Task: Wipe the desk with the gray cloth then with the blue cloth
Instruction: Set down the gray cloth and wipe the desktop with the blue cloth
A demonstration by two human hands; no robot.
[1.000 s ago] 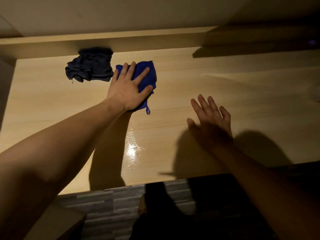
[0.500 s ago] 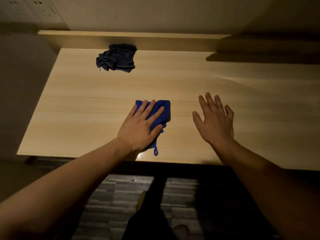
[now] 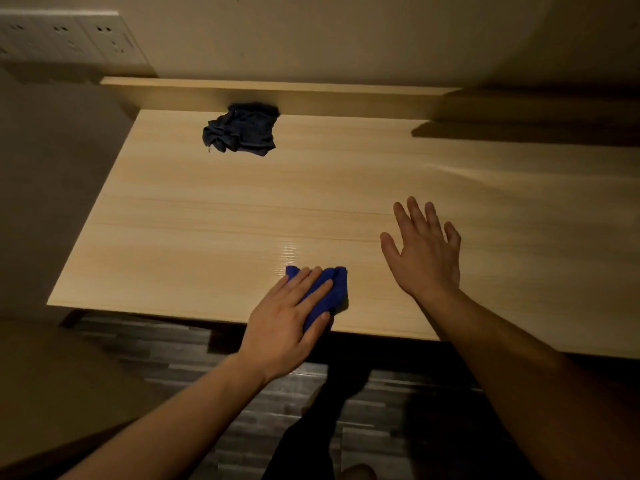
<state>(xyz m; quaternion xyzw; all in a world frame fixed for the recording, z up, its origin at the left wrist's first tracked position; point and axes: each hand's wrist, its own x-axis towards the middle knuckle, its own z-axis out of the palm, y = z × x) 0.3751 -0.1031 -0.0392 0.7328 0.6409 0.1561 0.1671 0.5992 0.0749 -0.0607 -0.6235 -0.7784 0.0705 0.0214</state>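
While at desk edge (image 3: 156, 306), blue cloth (image 3: 338, 283)

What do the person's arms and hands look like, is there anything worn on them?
No gloves: the left hand and right hand are bare, with no rings to be seen. Neither wrist carries a watch or band. The left forearm and right forearm are uncovered up to the picture's edge, so no sleeve is in view. The light is dim, so small marks cannot be told.

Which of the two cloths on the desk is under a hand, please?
The bright blue cloth at the near edge of the desk, under the left hand; the dark grey cloth lies crumpled and untouched near the back ledge.
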